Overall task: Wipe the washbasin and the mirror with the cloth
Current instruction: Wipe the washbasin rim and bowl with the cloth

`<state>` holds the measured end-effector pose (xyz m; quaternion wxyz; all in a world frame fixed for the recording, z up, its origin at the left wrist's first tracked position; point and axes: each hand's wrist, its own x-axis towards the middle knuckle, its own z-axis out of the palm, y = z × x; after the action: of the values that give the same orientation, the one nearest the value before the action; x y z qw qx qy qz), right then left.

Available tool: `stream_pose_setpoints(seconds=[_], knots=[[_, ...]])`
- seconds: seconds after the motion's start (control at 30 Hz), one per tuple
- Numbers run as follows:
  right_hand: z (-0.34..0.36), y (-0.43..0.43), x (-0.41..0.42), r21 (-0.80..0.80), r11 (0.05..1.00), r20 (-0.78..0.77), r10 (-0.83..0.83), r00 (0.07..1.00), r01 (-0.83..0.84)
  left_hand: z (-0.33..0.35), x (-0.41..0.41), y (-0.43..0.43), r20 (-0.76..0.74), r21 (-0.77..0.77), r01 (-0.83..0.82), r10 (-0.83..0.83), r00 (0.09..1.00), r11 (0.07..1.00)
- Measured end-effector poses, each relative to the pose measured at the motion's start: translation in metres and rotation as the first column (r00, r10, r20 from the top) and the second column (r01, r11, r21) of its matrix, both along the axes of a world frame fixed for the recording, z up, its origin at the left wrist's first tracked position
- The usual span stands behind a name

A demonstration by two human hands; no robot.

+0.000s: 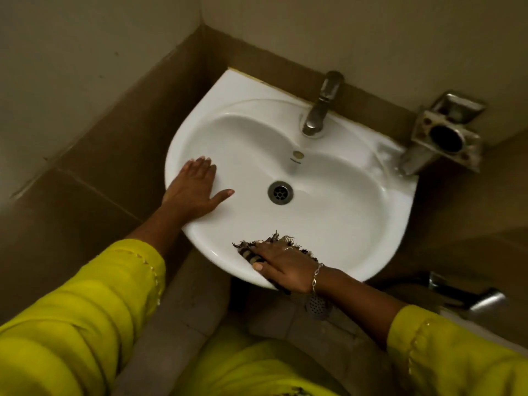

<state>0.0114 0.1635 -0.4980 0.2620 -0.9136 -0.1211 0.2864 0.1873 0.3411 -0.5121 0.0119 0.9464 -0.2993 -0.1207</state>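
The white washbasin (328,201) hangs in a corner, with a metal tap (321,107) at its back and a drain (280,192) in the bowl. My left hand (194,190) rests flat on the basin's left rim, fingers straight and thumb pointing into the bowl. My right hand (281,267) holds a dark, frayed, striped cloth (251,252) against the front rim, fingers bent over it and thumb on its left end. Most of the cloth is hidden under the hand. No mirror is in view.
A metal holder (445,135) is fixed to the wall right of the basin. A hand spray (483,301) hangs low on the right. Brown tiled walls (114,132) close in on the left and back. A floor drain grate (317,305) shows below the basin.
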Motion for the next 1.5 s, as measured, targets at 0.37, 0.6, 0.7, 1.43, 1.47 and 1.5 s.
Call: stream_pose_setpoints(seconds=[0.37, 0.6, 0.7, 1.43, 1.47, 1.5], knots=[[0.015, -0.124, -0.024, -0.398, 0.874, -0.132, 0.247, 0.960, -0.280, -0.003, 0.002, 0.002, 0.027, 0.032, 0.022, -0.023, 0.999, 0.999], [0.013, -0.192, 0.021, -0.628, 0.585, -0.220, 0.499, 0.839, -0.512, 0.000, 0.003, 0.001, 0.012, 0.009, -0.002, 0.001, 1.000, 1.000], [0.013, -0.207, 0.051, -0.706, 0.444, -0.232, 0.590, 0.773, -0.551, 0.002, 0.002, 0.001, 0.000, -0.013, -0.005, 0.005, 1.000, 1.000], [-0.005, -0.154, 0.162, -0.986, 0.008, -0.053, 0.931, 0.361, -0.165, 0.002, 0.003, 0.000, 0.017, -0.064, -0.044, 0.046, 0.999, 0.997], [-0.004, -0.156, 0.156, -0.987, 0.030, -0.035, 0.919, 0.392, -0.160, 0.002, 0.004, 0.001, 0.018, -0.062, -0.044, 0.045, 0.999, 0.997], [-0.005, -0.161, 0.149, -0.986, 0.035, -0.038, 0.907, 0.420, -0.166, 0.002, 0.003, 0.001, 0.019, -0.061, -0.040, 0.041, 0.999, 0.997]])
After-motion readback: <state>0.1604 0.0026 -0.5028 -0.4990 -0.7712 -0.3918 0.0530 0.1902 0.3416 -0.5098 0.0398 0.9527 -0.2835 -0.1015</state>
